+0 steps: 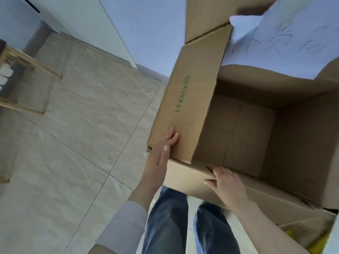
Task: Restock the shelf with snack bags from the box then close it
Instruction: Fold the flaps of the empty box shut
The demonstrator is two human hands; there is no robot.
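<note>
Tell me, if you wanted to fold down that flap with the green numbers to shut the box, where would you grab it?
Probably along its free long edge, the one showing corrugation, coming from outside the box. The flap with the green numbers stands up, hinged along the box's left wall, so pushing near that far edge should swing it easily. The left hand lies flat on its outer face; the right hand rests on the near flap.
</note>
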